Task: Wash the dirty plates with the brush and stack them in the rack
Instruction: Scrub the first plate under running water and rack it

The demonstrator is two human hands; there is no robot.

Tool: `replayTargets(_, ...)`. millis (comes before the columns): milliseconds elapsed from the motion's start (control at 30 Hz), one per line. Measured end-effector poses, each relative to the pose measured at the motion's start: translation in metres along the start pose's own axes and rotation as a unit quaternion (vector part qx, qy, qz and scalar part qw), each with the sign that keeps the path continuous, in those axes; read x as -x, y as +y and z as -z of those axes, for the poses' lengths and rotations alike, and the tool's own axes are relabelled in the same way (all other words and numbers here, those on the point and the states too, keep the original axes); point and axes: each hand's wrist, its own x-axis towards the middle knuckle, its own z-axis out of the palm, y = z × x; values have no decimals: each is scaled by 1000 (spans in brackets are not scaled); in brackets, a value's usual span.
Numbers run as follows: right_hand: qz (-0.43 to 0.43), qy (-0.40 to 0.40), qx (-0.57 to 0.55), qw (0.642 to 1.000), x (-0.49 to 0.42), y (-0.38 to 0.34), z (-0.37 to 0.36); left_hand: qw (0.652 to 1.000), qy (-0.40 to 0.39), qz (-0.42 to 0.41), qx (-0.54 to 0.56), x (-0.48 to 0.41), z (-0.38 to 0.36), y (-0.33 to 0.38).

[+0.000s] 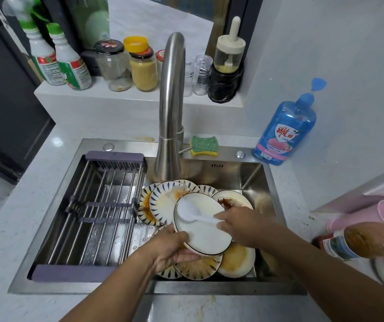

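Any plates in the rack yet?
No, the rack holds no plate; the dirty plates lie piled in the sink beside it.

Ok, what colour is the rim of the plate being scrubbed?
A thin dark rim on the white plate, seen in the head view.

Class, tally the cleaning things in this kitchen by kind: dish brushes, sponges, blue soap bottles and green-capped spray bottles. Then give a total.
brush: 1
sponge: 1
soap bottle: 1
spray bottles: 2
Total: 5
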Motion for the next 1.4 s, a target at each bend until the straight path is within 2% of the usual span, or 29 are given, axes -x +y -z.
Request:
replayTargets(100,5,-63,-45,997,18,7,-9,1000,16,1,14,-1,13,0)
replayTargets(200,-31,-83,-23,996,37,26,-16,999,29,-15,-4,-2,20,2)
replayTargets(333,-51,7,142,989,37,41,-15,996,32,-20,-81,0,10,5)
replayTargets(433,-26,59,155,986,17,32,-9,996,32,-7,-77,0,0,4)
replayTargets(600,58,2,61,996,7,0,-8,998,5,22,-51,2,-1,3)
replayTargets(700,27,-68,-21,997,22,7,-8,999,21,25,-21,1,14,5)
replayTargets(767,13,-98,15,995,32,16,-8,999,45,8,-12,0,21,7)
replayTargets(833,-10,-74,78,994,35,28,-7,997,56,-8,-45,0,19,10)
replayTargets(900,-27,-9,150,988,33,38,-7,995,59,-9,-79,1,12,11)
replayTargets(967,-39,64,160,984,28,41,-9,993,71,-14,-89,1,5,15)
replayTargets(1067,-59,144,40,987,22,40,-13,989,109,-38,-89,-2,2,22)
replayTargets(1200,-141,109,-204,963,16,34,-17,988,136,-34,-62,-1,2,24)
replayTargets(1267,-179,78,-313,929,19,27,-20,988,147,-25,-30,0,2,24)
replayTargets(1400,-219,49,-500,836,26,22,-21,987,160,-22,24,-1,0,19)
